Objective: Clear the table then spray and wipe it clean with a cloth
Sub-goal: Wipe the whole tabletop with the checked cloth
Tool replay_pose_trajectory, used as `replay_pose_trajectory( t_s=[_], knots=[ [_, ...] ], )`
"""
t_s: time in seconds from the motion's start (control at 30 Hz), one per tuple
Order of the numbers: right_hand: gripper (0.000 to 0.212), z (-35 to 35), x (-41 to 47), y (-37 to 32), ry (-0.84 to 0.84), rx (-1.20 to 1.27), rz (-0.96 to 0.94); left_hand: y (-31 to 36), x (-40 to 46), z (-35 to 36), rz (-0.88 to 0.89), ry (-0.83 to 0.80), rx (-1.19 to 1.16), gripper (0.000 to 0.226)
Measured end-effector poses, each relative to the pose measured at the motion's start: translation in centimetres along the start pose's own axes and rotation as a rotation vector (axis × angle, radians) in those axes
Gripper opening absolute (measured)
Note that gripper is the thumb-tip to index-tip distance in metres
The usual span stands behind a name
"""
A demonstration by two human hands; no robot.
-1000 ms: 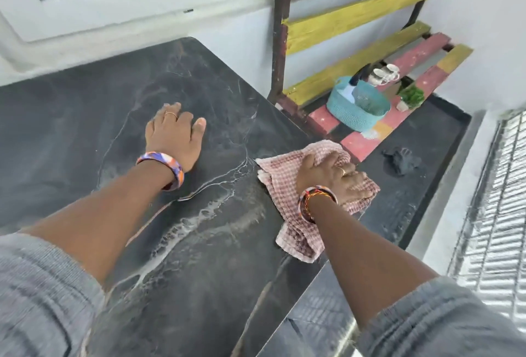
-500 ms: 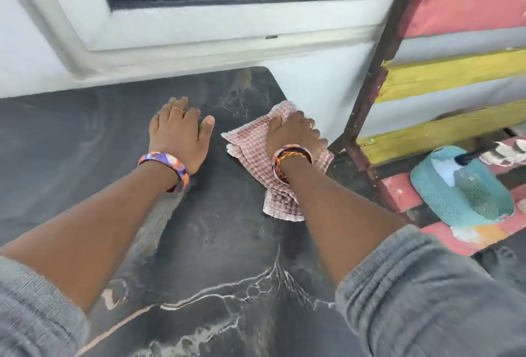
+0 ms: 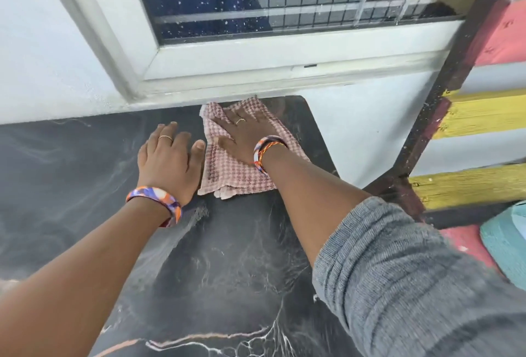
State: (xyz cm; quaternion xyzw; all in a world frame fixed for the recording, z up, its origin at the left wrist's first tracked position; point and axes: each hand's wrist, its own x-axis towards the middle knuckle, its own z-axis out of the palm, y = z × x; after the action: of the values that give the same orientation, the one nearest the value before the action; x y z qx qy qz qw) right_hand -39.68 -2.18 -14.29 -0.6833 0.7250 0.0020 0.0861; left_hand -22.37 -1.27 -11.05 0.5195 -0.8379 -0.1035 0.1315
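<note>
The dark table [image 3: 233, 257] abuts a wall. We note the right hand [image 3: 250, 134] pressing flat, fingers spread, on the cloth [image 3: 242, 174]; left hand [image 3: 168, 163] flat, empty, beside it. Risk: fingertips striking the wall, corner left unwiped.

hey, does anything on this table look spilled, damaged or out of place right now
Nothing stands out. The dark marble table shows only its own pale veining, no spill or crack. The right hand presses the checked cloth flat at the far corner by the window; the left hand rests flat beside it.
</note>
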Motion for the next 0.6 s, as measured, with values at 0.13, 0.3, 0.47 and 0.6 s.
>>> replay_pose_trajectory(
  t_s=[0.13, 0.3, 0.47, 0.6],
  knots=[
    [0.055, 0.6, -3.3, -2.5, -0.01, -0.015, -0.079, -0.2, -2.0, -0.9, -0.003, -0.033, 0.034, 0.057],
    [0.054, 1.2, -10.1, -6.4, -0.026, 0.023, -0.1, -0.1, -6.5, -2.2, 0.023, -0.075, 0.042, 0.046],
    [0.055, 2.5, -17.3, -11.6, -0.034, 0.055, -0.074, -1.6, -13.0, -3.6, 0.073, -0.121, 0.042, 0.045],
    [0.055, 3.9, -23.1, -17.0, -0.033, 0.072, -0.076, -4.5, -19.6, -5.2, 0.083, -0.123, 0.025, 0.044]
  ],
)
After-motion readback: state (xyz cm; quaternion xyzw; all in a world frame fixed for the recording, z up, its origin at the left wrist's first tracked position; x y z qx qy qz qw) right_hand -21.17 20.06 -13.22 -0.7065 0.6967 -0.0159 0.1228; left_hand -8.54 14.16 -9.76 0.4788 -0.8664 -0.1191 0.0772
